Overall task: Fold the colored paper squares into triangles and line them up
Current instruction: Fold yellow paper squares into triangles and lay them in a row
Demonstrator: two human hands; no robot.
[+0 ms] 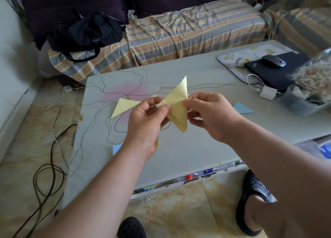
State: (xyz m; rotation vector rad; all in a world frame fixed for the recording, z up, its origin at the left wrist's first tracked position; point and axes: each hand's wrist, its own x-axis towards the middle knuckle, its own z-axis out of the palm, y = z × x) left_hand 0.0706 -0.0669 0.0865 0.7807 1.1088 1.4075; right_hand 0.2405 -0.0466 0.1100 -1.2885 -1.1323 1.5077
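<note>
A yellow paper square [177, 105], partly folded, is held in the air above the grey table [197, 148]. My left hand [148, 119] pinches its left corner and my right hand [209, 114] pinches its right edge. A folded yellow triangle [123, 106] lies flat on the table to the left. A blue triangle [242, 108] lies on the table to the right. A blue sheet [117, 148] and a sliver of yellow paper [159, 143] peek out from under my left forearm.
At the table's far right stand a flowered tray [231, 58], a black laptop [279, 72] with a mouse [274, 61] on it, a white charger [267, 92] and a grey tub [302, 103]. A striped sofa with a black bag [86, 33] lies behind. Cables trail on the floor at left.
</note>
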